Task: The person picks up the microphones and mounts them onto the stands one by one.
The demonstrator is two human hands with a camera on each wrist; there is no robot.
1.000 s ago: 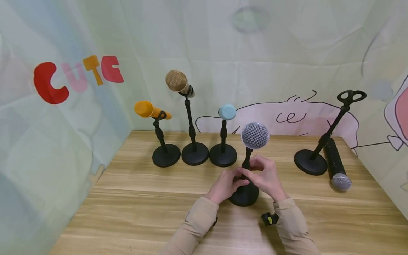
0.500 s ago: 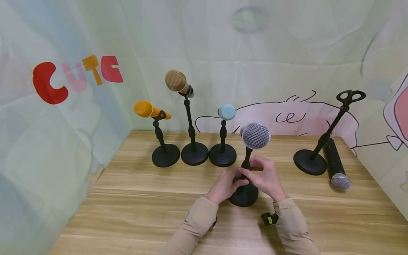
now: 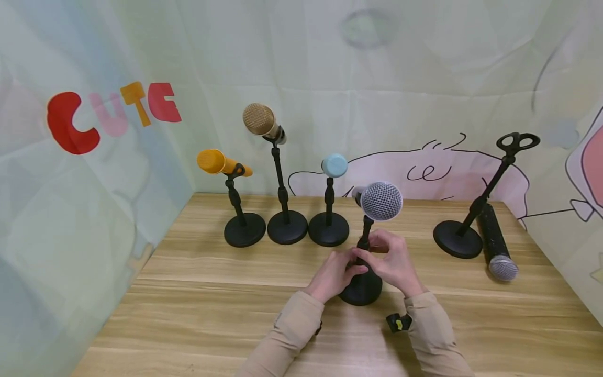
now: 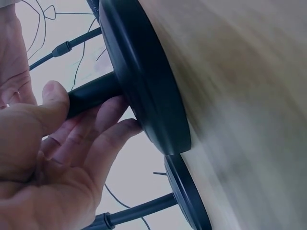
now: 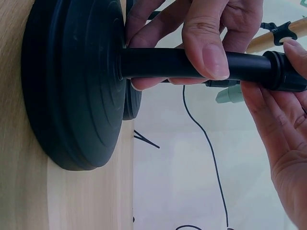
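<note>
A desktop microphone stand (image 3: 361, 292) stands upright before me, bearing a microphone with a silver mesh head (image 3: 381, 201). My left hand (image 3: 331, 276) grips the lower pole just above the round base; in the left wrist view the thumb and fingers wrap that pole (image 4: 96, 93). Higher up, my right hand (image 3: 394, 262) pinches the black collar (image 5: 284, 72) between thumb and fingers. Part of the pole is hidden by the hands in the head view.
Behind stand an orange microphone (image 3: 214, 161), a gold one (image 3: 260, 120) and a light-blue-topped one (image 3: 335, 165), each on a black stand. At right, a stand with a bare double-ring clip (image 3: 517, 144) leans over a black microphone (image 3: 494, 238) lying on the wooden table (image 3: 198, 314).
The silver-headed microphone has swivelled to the right, so more of its body shows at the left of the mesh. Both hands have stayed almost in place on the stand.
</note>
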